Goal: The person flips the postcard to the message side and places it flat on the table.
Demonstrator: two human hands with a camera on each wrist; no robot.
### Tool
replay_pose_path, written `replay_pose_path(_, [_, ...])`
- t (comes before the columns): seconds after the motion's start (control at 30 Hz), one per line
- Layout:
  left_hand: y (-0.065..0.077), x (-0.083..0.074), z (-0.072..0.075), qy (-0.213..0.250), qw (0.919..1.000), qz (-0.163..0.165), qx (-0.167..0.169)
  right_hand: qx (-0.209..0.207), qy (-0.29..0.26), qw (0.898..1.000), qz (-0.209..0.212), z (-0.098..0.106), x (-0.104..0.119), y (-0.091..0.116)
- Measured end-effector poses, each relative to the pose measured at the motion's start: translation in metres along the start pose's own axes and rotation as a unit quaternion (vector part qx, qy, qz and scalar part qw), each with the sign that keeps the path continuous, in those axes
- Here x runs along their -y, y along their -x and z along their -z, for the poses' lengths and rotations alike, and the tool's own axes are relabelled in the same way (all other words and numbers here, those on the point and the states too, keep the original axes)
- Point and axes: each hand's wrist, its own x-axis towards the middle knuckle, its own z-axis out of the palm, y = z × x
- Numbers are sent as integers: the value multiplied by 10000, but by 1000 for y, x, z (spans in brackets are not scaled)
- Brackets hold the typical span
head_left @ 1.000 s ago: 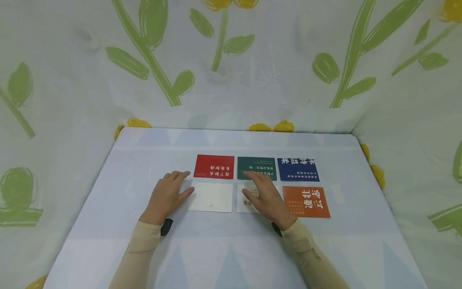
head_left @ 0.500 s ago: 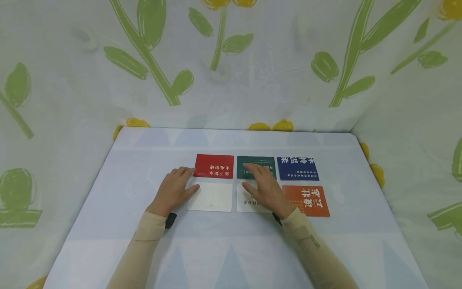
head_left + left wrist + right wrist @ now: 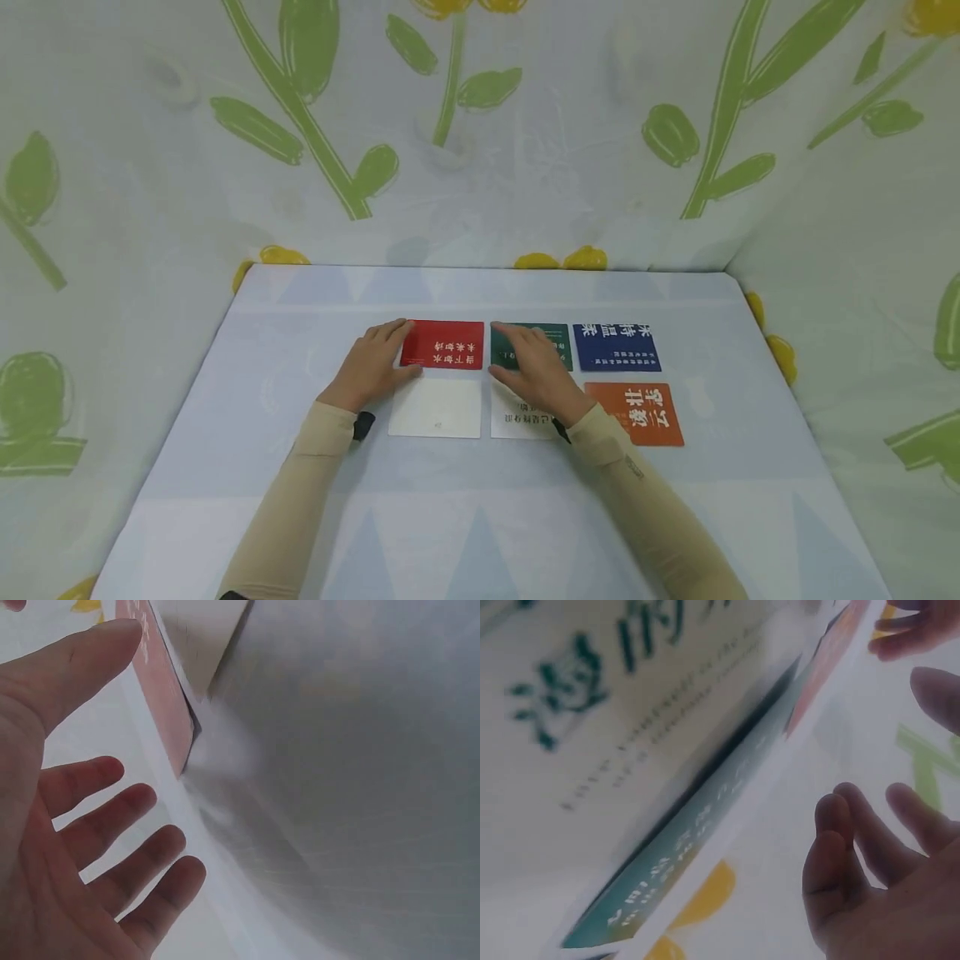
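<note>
My left hand [image 3: 369, 362] has its fingers spread and a little bent, nothing in them; tips at the left edge of the red card [image 3: 444, 343], contact not certain. Change over the last half second: these tips have slid forward from the near part of that edge to the far corner, the thumb now by the near corner. My right hand [image 3: 540, 368] has pushed forward too, fingers loosely bent and holding nothing, index tip at the far left corner of the green card [image 3: 557, 337]; whether it touches, I cannot tell. Reading: the red card, flat in the far row, now sits bracketed between both hands, so the work seems centred there, no grip taken. Further out, all unmoved: blue card [image 3: 617, 348] beyond the green; nearer me a blank white card [image 3: 435, 408], a printed white card [image 3: 513, 427] partly under my right hand, and an orange card [image 3: 648, 412]. Two neat rows on the pale worktop [image 3: 738, 471], flowered cloth [image 3: 525, 192] behind.
</note>
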Motion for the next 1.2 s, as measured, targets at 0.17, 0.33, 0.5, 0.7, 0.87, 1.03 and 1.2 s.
replay_pose_path(0.17, [-12,4,3,-28,9998,78,183,262,133,9996,-32,-1,3,-17])
replay_pose_path(0.33, [-25,5,-1,9,9991,221,352,550,26,9977,-387,-3,0,-31])
replay_pose_path(0.5, [-33,6,-5,101,9982,392,434,748,-76,9939,-813,-8,-6,-42])
replay_pose_path(0.7, [-35,1,0,58,9971,525,553,936,201,9913,-900,-13,-3,-54])
replay_pose_path(0.87, [-30,-5,0,-94,9969,500,592,1103,352,9890,-916,-18,3,-57])
replay_pose_path(1.03, [-27,-10,1,-149,9984,342,428,1134,526,9879,-912,-22,6,-57])
replay_pose_path(1.2, [-24,-12,0,-48,9986,421,315,1043,520,9892,-889,-24,9,-54])
